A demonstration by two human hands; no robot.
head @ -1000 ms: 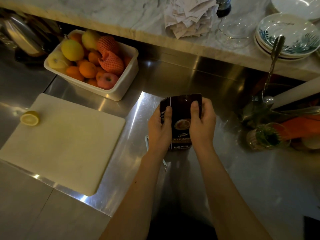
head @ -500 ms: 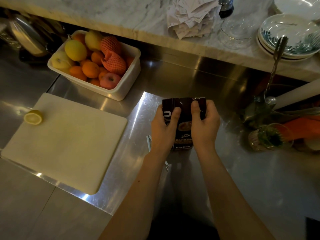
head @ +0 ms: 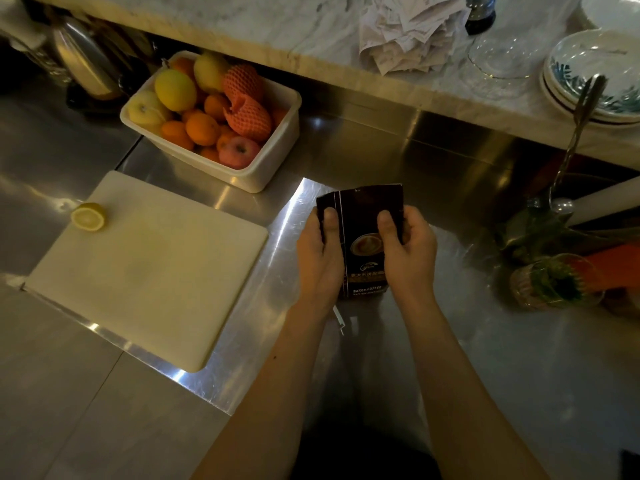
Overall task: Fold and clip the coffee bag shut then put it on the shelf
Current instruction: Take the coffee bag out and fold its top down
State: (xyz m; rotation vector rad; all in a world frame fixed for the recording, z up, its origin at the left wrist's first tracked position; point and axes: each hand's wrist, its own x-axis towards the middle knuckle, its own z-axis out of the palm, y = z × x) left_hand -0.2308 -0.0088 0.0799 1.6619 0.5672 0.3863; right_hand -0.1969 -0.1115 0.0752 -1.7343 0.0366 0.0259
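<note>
A dark brown coffee bag (head: 362,216) with a cup picture and white lettering stands upright on the steel counter (head: 485,341). My left hand (head: 320,258) grips its left side, thumb on the front. My right hand (head: 408,251) grips its right side, thumb pressed on the front. The bag's top edge stands straight and flat above my thumbs. A thin white clip (head: 341,322) lies on the counter just below the bag, partly hidden by my left wrist.
A white cutting board (head: 149,271) with a lemon half (head: 89,216) lies to the left. A white tub of fruit (head: 273,161) stands behind it. Glass with greens (head: 554,282) at right. The marble ledge (head: 277,32) holds crumpled paper (head: 412,32) and stacked plates (head: 595,74).
The bag's top, bent forward half a second ago, now stands straight. Both thumbs have shifted on the bag's front.
</note>
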